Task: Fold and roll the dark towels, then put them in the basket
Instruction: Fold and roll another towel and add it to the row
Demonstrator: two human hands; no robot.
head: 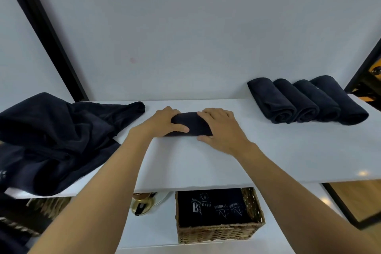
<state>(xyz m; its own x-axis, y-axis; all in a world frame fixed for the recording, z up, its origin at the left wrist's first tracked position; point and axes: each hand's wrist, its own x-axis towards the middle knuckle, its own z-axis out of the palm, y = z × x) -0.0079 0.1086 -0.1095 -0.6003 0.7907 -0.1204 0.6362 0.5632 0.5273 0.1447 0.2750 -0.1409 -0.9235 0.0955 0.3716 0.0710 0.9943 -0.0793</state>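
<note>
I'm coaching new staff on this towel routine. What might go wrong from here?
The rolled towel gripped by the left hand and right hand may spring loose once released. The unfolded pile reaches the front edge of the table and might slide off. The basket below looks full, so rolls may not fit.

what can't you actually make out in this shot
All in the head view:
1. The ends of the towel roll are covered by the left hand and right hand.
2. The heap of unrolled towels runs off the left edge; count unclear.
3. The basket sits partly under the tabletop, hiding its rear; the prints on the towels inside are too small to read.
</note>
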